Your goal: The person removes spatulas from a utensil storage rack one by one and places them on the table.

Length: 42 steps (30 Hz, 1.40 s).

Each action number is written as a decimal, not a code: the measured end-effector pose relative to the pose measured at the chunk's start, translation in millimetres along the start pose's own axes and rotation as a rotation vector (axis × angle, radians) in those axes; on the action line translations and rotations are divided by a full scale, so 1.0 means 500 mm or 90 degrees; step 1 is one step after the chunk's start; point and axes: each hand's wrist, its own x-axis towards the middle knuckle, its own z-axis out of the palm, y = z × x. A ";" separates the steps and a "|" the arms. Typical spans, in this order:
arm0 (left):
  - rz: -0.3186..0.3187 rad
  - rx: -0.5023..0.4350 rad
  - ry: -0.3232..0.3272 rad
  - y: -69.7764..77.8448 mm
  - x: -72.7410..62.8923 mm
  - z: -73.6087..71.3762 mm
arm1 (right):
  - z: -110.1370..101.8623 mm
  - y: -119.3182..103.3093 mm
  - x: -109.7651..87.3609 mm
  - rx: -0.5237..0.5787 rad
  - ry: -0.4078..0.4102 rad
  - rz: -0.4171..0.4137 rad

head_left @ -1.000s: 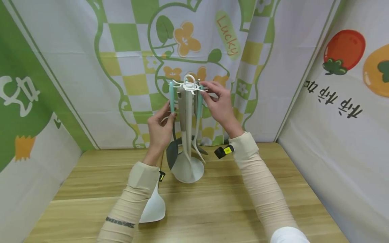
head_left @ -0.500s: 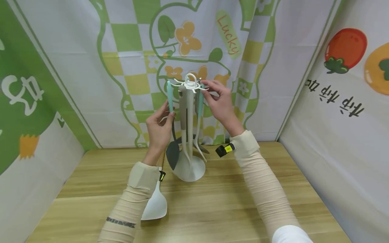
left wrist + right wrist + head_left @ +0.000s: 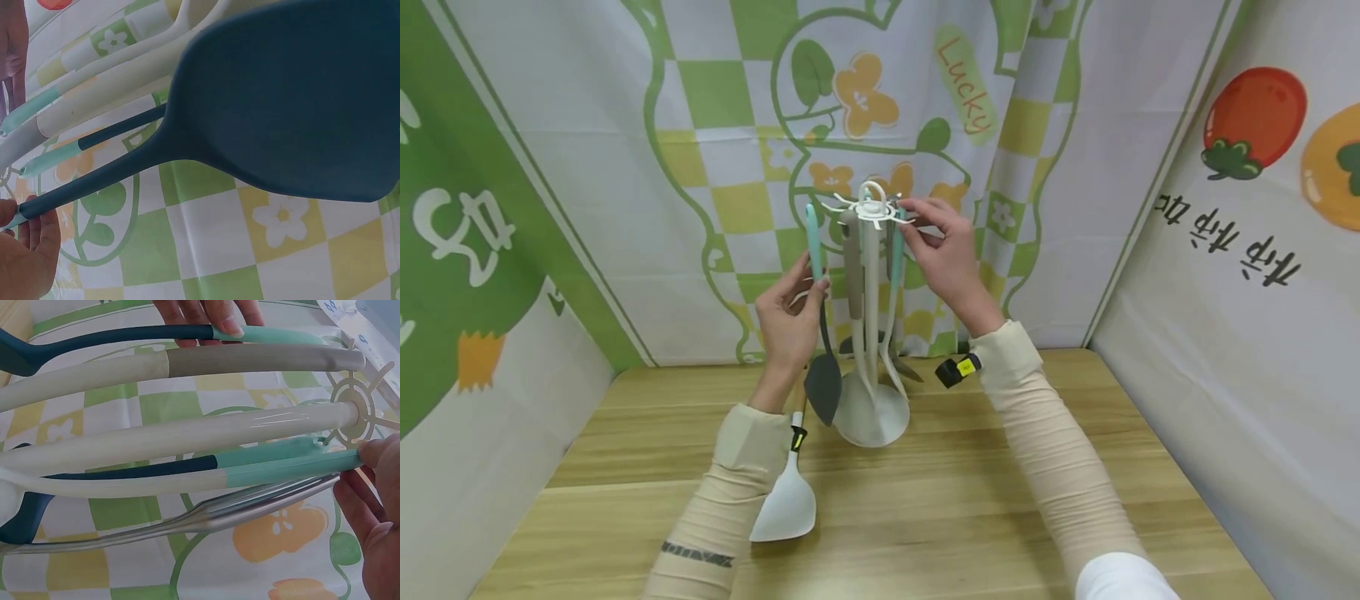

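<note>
Left hand [image 3: 787, 325] pinched the dark spatula [image 3: 824, 387] beside the rack [image 3: 872, 210], right hand [image 3: 947, 250] pinched a mint handle [image 3: 281, 469] at its tip

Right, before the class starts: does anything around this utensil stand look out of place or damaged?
Yes: the white spatula lies on the table while other utensils hang from the stand. The dark spatula appears unhooked too, but it is held. No spill or damage is visible.

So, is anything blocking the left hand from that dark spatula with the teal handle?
Nothing visible: the left hand directly pinches the dark spatula, thumb and fingers at the lower end of its teal handle.
</note>
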 end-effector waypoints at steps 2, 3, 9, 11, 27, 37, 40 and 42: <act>-0.001 -0.003 0.004 0.000 -0.002 -0.004 | 0.002 -0.007 -0.002 -0.001 0.003 -0.008; 0.001 -0.002 0.004 0.000 -0.002 -0.006 | 0.003 -0.007 -0.003 -0.001 0.006 -0.013; 0.002 0.004 0.015 0.004 -0.006 -0.019 | 0.003 0.014 -0.004 -0.013 0.023 -0.034; -0.003 0.005 0.021 0.004 -0.006 -0.025 | 0.003 0.020 -0.005 -0.015 0.026 -0.041; -0.014 0.005 0.016 0.005 -0.018 -0.039 | 0.018 0.009 -0.021 -0.036 0.050 -0.099; -0.002 0.012 0.014 0.004 -0.022 -0.051 | 0.017 0.024 -0.023 -0.078 0.065 -0.153; -0.004 0.021 0.017 0.004 -0.023 -0.055 | 0.017 0.024 -0.023 -0.081 0.067 -0.159; -0.006 0.027 0.017 0.004 -0.023 -0.058 | 0.015 0.027 -0.023 -0.078 0.075 -0.162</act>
